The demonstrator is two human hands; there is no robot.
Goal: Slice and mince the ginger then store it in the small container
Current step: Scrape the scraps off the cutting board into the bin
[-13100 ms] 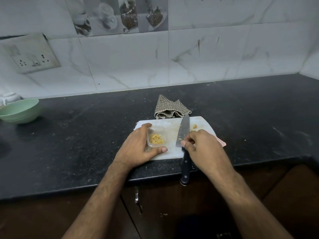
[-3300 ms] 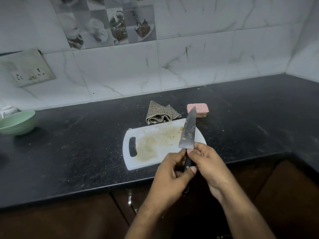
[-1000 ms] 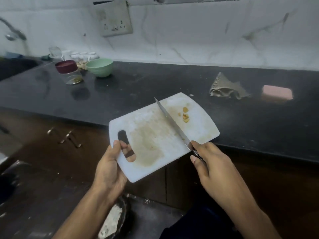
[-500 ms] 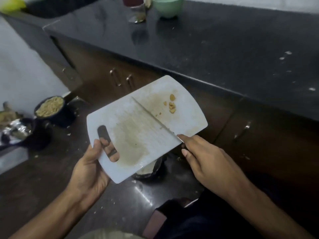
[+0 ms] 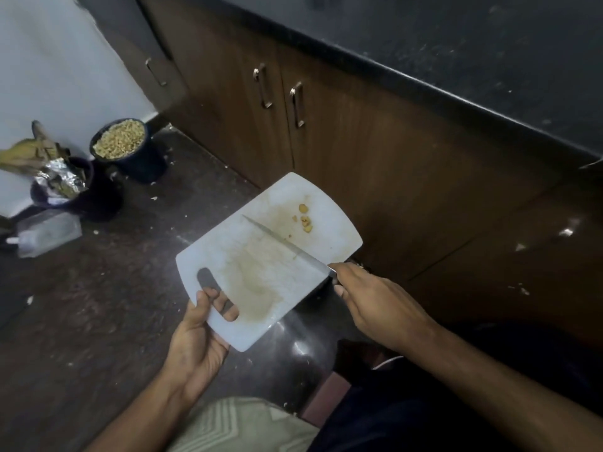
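— While you stand away from the bench, where is the ginger?

— A few ginger scraps lie on the far half of the white cutting board, which you hold out over the dark floor, tilted, beside the brown cabinet doors. A yellowish stain runs across the board's middle. I cannot see the small container.

— And your grips?

— Your left hand grips the board at its handle slot: the thumb lies on top along the edge, and fingertips show through the slot from beneath. Your right hand is closed round the handle of the chef's knife; its blade lies across the board, tip pointing to the left, just short of the scraps.

— What else is near?

— On the floor at the left stands a dark pot of pale grains, next to it a dark bin with foil and wrappers, and a clear plastic bottle lying on its side.
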